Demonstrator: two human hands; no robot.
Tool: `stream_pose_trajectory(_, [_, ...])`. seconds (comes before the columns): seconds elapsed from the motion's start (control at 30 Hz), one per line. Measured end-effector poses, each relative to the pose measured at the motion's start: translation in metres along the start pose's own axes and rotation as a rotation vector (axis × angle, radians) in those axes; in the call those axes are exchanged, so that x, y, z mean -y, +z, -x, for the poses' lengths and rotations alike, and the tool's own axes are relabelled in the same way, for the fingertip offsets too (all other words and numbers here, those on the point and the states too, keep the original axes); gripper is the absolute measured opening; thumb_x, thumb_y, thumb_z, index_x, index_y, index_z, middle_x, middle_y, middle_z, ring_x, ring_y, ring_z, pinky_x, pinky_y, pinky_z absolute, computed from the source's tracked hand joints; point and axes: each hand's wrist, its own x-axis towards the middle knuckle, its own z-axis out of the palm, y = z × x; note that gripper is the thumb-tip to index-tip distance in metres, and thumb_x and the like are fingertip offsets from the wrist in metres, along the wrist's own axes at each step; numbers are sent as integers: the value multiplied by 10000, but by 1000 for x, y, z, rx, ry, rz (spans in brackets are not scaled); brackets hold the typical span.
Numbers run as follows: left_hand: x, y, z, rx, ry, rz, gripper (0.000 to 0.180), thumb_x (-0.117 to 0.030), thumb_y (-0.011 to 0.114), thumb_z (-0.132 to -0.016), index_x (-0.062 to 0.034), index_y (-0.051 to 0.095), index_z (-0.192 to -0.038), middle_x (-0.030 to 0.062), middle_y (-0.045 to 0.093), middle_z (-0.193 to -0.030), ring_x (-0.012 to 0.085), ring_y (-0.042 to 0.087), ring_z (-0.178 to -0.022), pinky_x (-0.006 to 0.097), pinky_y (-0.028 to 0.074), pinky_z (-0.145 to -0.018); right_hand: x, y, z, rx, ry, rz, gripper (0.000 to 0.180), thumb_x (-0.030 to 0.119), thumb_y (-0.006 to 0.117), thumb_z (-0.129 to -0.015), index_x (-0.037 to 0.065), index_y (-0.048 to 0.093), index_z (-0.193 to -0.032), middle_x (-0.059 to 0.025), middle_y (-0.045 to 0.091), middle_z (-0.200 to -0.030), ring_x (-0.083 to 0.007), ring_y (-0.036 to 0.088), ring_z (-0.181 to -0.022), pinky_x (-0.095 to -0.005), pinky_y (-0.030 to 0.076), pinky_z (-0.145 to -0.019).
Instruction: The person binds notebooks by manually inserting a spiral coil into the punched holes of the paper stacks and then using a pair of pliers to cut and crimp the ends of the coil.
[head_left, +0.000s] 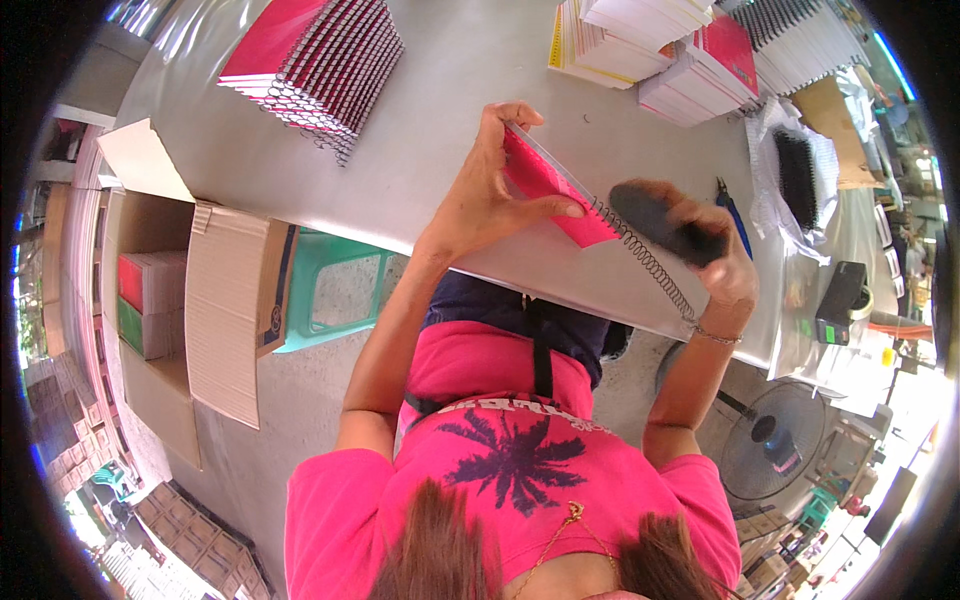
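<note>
My left hand (490, 195) grips a thin notebook with a pink cover (565, 205), fingers at its far end and thumb pressed across the cover. A black spiral coil (645, 257) enters the notebook's edge near its right end. The coil's loose length hangs down toward my right wrist. My right hand (735, 265) is closed around a dark, oval, pad-like thing (655, 218), smeared by motion, beside the coil. Whether that thing touches the coil I cannot tell.
Spiral-bound pink notebooks (330, 70) stand stacked at far left. Unbound booklets (690, 80) are piled at far right. Blue-handled pliers (735, 220) and a bundle of black coils (797, 180) lie right. An opened cardboard box (235, 310), green stool (335, 290) and fan (770, 440) stand below the table.
</note>
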Motion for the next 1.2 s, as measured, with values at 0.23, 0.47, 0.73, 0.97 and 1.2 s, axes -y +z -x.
stream_pose_trajectory(0.23, [2,1,1,-8,4,-39,909,-288,939,-579,-63,371,-1251,88,441,-1187,223,462,-1132,341,404,-969,8,5,-2,-74,124,336,422,160,779,-793,6,669,-1170,-113,532,-1324,-197,515,-1203,-304,401,-1010])
stream_pose_trajectory(0.47, [3,-1,-4,-9,-17,22,914,-275,936,-579,-63,370,-1265,106,450,-1214,240,459,-1168,346,398,-998,18,23,-11,-143,193,368,430,196,790,-783,39,678,-1167,-116,553,-1291,-192,529,-1170,-306,420,-980])
stream_pose_trajectory(0.73, [-3,3,-2,-13,13,-73,699,-275,912,-620,-47,481,-1121,88,474,-1107,257,495,-1072,372,438,-916,-17,3,-9,-665,178,1061,446,316,814,-745,100,697,-1117,-196,526,-1311,-352,510,-1174,-429,384,-1027])
stream_pose_trajectory(0.97, [-12,26,3,-235,2,-143,584,-208,890,-636,-43,504,-1042,107,474,-1010,293,492,-969,391,435,-845,19,27,-12,-619,-12,901,397,310,772,-773,102,695,-1103,-156,627,-1172,-310,543,-1165,-431,359,-1025])
stream_pose_trajectory(1.2, [-10,37,7,-284,27,-204,595,-169,883,-643,-28,482,-1059,116,466,-1019,298,487,-959,399,428,-844,10,72,-32,-611,-59,1028,246,245,750,-777,84,688,-952,-69,647,-930,-277,575,-930,-394,312,-971])
